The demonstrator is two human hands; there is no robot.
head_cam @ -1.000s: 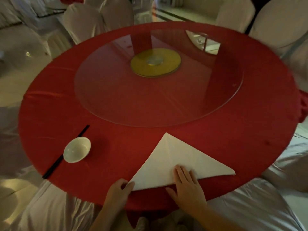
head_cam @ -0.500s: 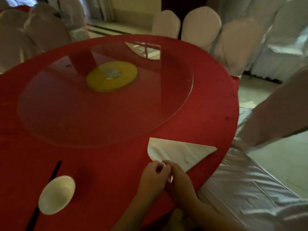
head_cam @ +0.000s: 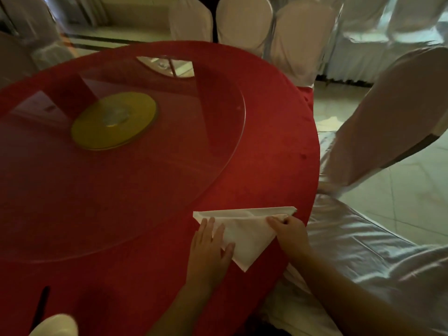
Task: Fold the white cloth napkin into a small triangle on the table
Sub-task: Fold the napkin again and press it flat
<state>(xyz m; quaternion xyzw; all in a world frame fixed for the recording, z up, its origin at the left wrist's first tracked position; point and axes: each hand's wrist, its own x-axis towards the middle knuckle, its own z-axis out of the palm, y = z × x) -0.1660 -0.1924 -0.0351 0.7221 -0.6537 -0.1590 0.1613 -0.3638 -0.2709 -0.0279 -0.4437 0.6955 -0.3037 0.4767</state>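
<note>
Two bare forearms, no sleeves, rings

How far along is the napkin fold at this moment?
Done: the napkin already lies as a small triangle on the red table, point toward the person. In hand: the left hand presses flat on its left side, while the right hand pinches the right corner, where a layer looks not yet laid flat. Left: probably setting that corner down, smoothing the creases and letting go.
</note>
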